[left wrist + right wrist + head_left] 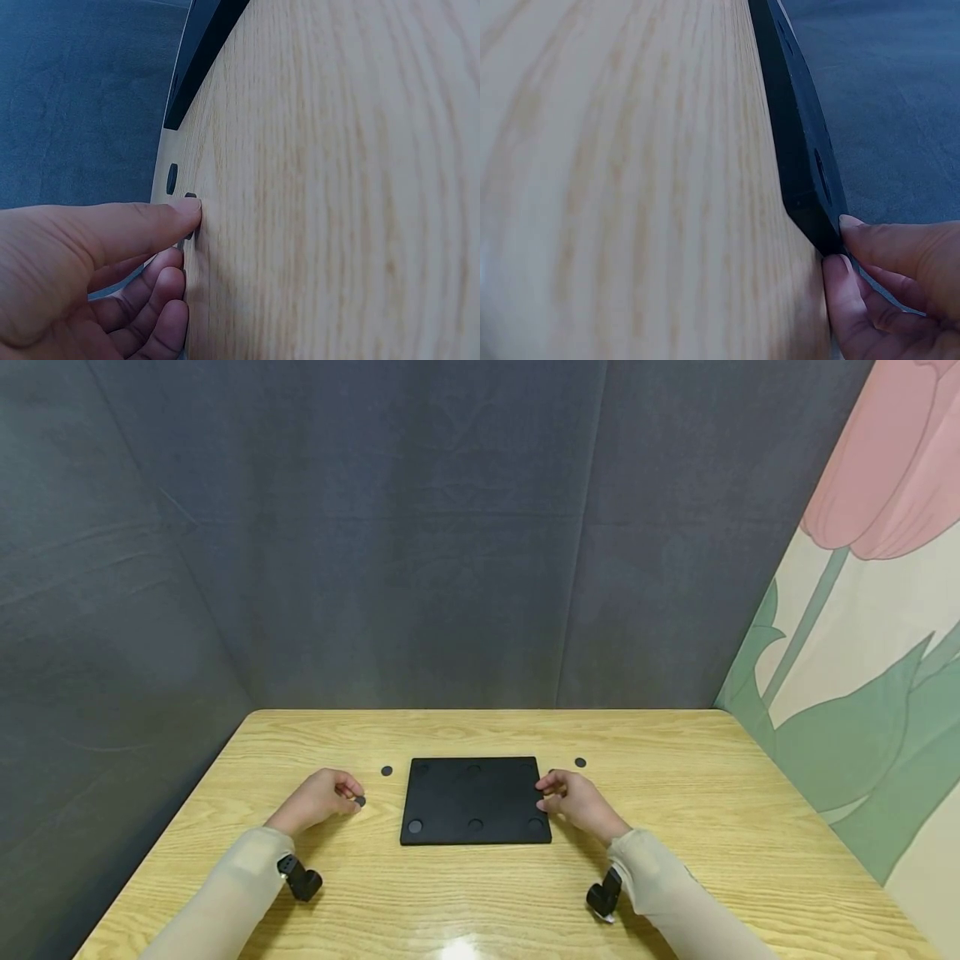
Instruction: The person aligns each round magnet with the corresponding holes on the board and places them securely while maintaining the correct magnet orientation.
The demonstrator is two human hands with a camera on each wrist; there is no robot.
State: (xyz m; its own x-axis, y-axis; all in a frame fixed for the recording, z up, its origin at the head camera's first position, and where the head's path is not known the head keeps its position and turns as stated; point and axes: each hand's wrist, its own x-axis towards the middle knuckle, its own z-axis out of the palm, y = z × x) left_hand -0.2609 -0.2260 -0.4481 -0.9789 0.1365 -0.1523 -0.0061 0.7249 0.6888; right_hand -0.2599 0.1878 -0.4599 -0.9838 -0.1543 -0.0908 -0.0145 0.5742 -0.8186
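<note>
A flat black board [476, 797] with several round recesses lies on the table. A dark grey disc [416, 827] sits in its near-left recess. Left of the board, my left hand [327, 795] pinches a small dark disc [361, 801] close over the tabletop; in the left wrist view the thumb covers most of this disc [190, 196]. At the board's right edge, my right hand [576, 802] grips the rim with curled fingers. The right wrist view has the thumb at the board's [799, 150] upper edge and a fingertip low against its side.
One loose dark disc [387, 771] lies left of the board and another [581, 762] beyond the right hand. The wooden table [480, 893] ends at a dark curtain [420, 543] behind, with a tulip-patterned panel [847, 718] on the right.
</note>
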